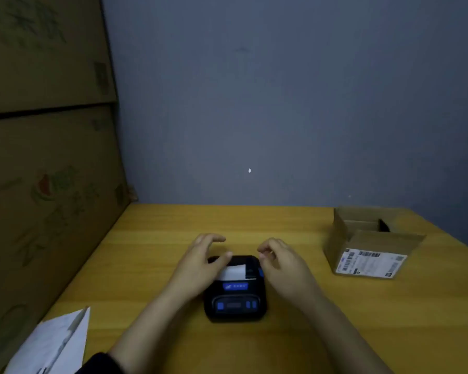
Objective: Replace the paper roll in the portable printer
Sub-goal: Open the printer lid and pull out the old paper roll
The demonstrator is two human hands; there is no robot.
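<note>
A small black portable printer (235, 295) with blue buttons lies on the yellow wooden table (152, 238), lid down. A strip of white paper (234, 271) sticks out of its slot. My left hand (200, 263) hovers over the printer's left rear corner, fingers spread and curved, thumb near the paper. My right hand (280, 261) is at the printer's right rear corner, fingers loosely curled, holding nothing. No spare paper roll is visible on the table.
An open cardboard box (370, 242) with shipping labels stands at the right. White folded sheets (57, 344) lie at the near left corner. Large cardboard cartons (46, 157) wall off the left side; a grey wall is behind.
</note>
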